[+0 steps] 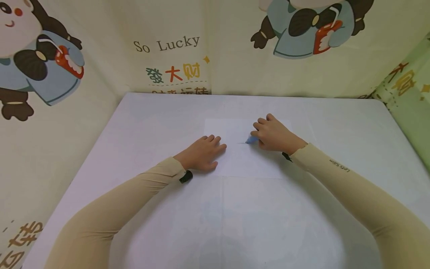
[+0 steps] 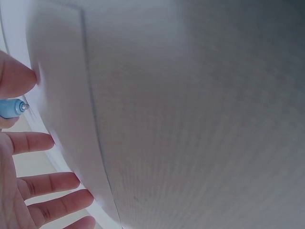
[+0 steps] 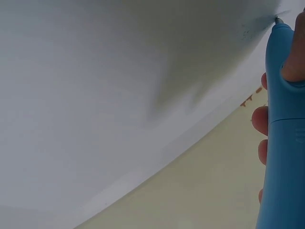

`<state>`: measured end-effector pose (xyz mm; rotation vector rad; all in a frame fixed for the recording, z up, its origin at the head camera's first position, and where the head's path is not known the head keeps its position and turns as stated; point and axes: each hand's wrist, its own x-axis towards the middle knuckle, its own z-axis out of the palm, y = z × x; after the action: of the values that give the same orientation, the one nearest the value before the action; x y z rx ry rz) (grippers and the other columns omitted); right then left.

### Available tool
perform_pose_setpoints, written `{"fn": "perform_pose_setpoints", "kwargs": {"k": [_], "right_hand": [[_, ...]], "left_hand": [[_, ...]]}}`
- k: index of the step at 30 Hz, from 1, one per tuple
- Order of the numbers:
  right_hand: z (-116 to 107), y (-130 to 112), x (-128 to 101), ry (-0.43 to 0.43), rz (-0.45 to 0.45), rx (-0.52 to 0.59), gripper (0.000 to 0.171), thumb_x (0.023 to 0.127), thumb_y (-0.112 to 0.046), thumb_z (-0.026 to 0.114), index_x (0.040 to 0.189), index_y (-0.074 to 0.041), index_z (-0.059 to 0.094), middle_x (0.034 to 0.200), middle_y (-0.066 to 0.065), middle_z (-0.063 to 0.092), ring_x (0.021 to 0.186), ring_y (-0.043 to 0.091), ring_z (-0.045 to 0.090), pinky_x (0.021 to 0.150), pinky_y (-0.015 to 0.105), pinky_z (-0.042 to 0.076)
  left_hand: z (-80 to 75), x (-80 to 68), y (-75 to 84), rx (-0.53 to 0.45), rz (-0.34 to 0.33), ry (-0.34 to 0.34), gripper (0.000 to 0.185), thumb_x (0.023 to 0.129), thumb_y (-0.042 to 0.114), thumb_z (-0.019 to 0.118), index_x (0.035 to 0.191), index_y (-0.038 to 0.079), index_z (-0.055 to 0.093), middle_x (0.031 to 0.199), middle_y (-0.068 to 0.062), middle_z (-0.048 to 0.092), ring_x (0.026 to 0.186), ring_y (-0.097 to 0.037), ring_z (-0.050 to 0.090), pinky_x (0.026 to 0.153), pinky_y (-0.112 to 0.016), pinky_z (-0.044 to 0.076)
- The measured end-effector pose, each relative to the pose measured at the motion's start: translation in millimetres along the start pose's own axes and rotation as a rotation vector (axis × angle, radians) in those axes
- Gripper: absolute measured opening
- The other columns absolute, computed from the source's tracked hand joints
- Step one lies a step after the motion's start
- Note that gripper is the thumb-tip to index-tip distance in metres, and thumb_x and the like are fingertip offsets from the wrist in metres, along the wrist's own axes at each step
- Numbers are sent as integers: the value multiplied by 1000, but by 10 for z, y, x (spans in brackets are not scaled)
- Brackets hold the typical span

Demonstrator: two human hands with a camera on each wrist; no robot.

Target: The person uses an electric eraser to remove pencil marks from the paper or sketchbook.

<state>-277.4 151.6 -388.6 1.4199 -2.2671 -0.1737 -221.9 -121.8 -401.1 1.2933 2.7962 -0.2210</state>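
Blue pen (image 1: 251, 139) pinched in right hand (image 1: 275, 134); left hand (image 1: 201, 154) flat w/ fingers spread on paper (image 1: 250, 164) — keep pressing, light strokes.

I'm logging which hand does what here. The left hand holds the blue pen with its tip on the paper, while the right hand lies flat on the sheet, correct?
The hands are swapped. The right hand holds the blue pen with its tip on the paper, and the left hand lies flat on the sheet. The head view shows both hands; the right wrist view shows the pen in the fingers.
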Motion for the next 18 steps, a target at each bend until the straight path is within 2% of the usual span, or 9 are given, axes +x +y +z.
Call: {"fn": "perform_pose_setpoints", "kwargs": {"k": [9, 18], "right_hand": [[-61, 26, -46, -55, 20, -13, 9, 67, -2, 63, 73, -8, 63, 65, 6, 49, 61, 21, 39, 62, 35, 29], [-24, 23, -47, -17, 5, -14, 10, 65, 0, 62, 71, -9, 63, 64, 6, 49, 61, 21, 39, 62, 35, 29]], "left_hand": [[12, -16, -19, 8, 12, 44, 44, 82, 31, 54, 121, 11, 48, 110, -11, 52, 93, -25, 50, 83, -39, 45], [17, -10, -14, 4, 20, 51, 44, 83, 31, 54, 122, 11, 48, 112, -11, 52, 94, -26, 50, 84, -40, 45]]}}
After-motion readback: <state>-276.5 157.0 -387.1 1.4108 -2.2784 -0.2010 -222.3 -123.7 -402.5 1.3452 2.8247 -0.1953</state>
